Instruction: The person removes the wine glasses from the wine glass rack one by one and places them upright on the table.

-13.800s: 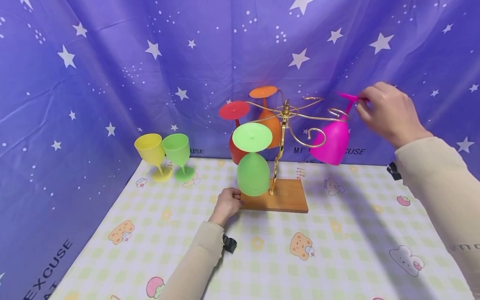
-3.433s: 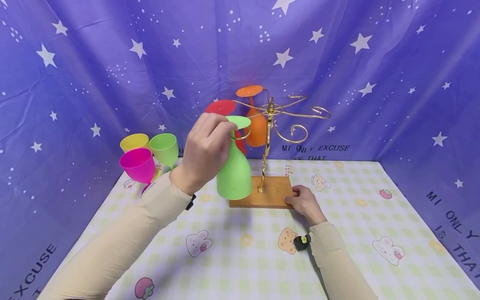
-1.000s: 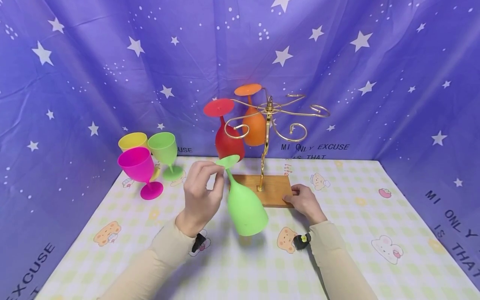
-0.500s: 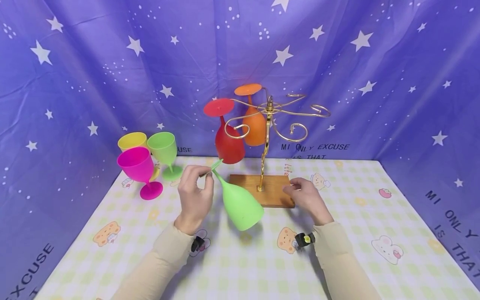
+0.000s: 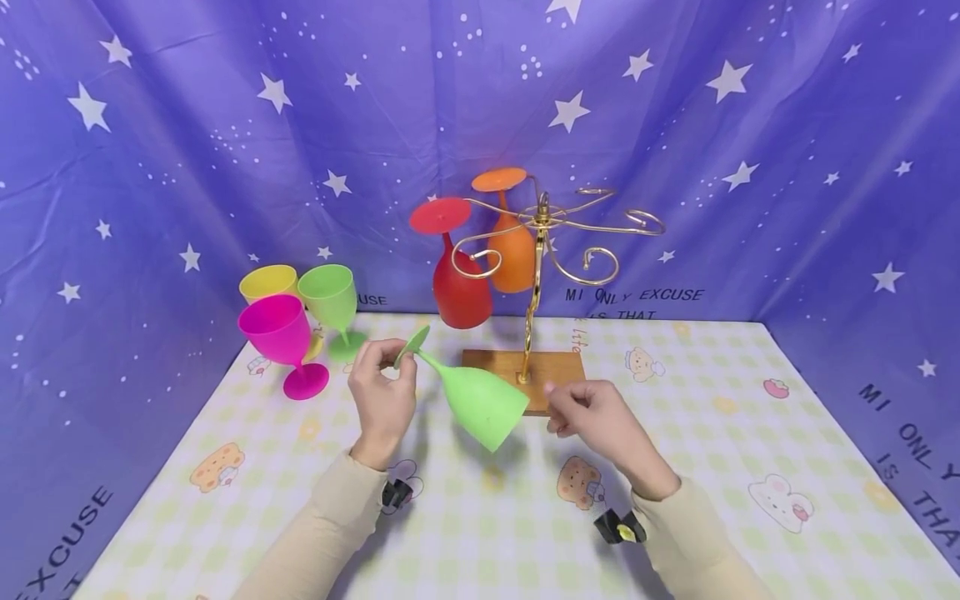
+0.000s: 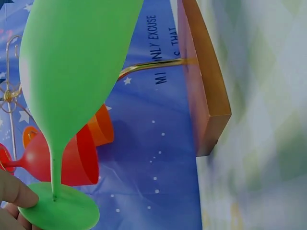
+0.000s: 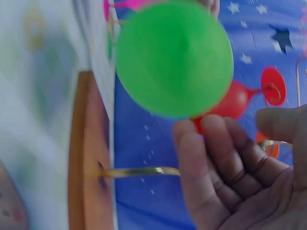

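My left hand pinches the foot of a light green plastic goblet between thumb and fingers. The goblet tilts over the table, its bowl pointing right and down; in the left wrist view its stem rises from the pinched foot. My right hand, loosely bent and holding nothing, is just right of the bowl, before the wooden base of a gold wire glass rack. In the right wrist view its fingers reach close to the goblet's rim. A red goblet and an orange goblet hang upside down on the rack.
Upright at the left back stand a magenta goblet, a yellow goblet partly behind it, and another green goblet. Bare curled hooks stick out from the rack's right side. A purple star-printed curtain surrounds the checked tablecloth.
Earlier the magenta goblet moved from the rack to the left group. The green goblet has come off its hook, down and tipped sideways; my right hand has left the base and moved towards it.
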Tool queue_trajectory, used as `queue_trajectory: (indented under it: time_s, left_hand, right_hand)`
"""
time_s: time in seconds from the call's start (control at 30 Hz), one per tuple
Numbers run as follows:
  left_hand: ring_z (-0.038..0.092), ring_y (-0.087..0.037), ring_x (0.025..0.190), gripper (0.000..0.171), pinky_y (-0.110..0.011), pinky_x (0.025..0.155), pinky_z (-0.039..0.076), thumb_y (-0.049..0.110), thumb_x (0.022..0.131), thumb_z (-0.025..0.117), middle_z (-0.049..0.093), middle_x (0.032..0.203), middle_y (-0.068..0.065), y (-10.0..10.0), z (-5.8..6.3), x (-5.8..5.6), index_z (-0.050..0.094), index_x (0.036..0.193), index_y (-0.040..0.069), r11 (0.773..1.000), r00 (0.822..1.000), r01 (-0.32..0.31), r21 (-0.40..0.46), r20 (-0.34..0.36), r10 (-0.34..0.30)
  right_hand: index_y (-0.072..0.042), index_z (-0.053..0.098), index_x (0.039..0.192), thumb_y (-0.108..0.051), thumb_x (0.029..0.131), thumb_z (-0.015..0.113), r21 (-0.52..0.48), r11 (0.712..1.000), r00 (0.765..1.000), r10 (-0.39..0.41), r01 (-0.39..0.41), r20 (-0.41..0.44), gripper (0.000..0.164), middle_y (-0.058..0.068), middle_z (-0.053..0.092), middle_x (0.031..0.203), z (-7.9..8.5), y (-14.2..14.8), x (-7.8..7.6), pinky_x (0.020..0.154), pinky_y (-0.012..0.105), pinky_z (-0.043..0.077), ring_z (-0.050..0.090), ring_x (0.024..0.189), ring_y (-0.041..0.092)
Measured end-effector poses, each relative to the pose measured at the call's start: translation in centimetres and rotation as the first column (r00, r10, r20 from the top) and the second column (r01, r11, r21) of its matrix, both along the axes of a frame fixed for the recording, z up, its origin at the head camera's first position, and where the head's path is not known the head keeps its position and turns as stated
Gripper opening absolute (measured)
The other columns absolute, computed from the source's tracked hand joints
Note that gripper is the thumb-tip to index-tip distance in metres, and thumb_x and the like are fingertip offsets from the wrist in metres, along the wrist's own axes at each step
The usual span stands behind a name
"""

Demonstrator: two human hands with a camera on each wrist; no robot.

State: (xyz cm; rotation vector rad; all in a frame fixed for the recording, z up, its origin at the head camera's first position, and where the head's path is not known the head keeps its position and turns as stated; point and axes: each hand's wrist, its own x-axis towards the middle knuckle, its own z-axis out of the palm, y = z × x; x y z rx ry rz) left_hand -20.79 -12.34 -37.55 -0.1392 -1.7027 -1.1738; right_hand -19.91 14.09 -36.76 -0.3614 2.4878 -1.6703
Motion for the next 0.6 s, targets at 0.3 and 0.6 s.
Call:
queue_trajectory:
  time_s: [0.3,0.6]
  left_hand:
    - [0.057,-0.023,0.07,0.014,-0.027,0.066,0.05,-0.013,0.074,0.061,0.062,0.081,-0.016,-0.6,-2.4,-0.6,0.066,0.085,-0.005,0.986,0.974,0.058,0.156,0.207,-0.091]
    - [0.057,-0.029,0.068,0.012,-0.021,0.062,0.047,-0.015,0.077,0.059,0.061,0.08,-0.024,1.3,-0.5,1.9,0.062,0.089,-0.013,0.962,0.899,0.097,0.255,0.392,-0.194]
  right_hand:
    - [-0.007,0.069,0.094,-0.033,0.092,0.063,0.017,1.0,0.997,0.011,-0.009,-0.079,0.027,0.004,0.067,0.083,-1.0,-1.2,2.1,0.07,0.031,0.053,0.064,0.075,0.019]
    - [-0.008,0.067,0.092,-0.03,0.082,0.075,-0.014,1.0,0.999,-0.023,0.022,-0.049,0.026,0.005,0.066,0.086,-1.5,-2.1,2.7,0.071,0.029,0.054,0.063,0.077,0.021]
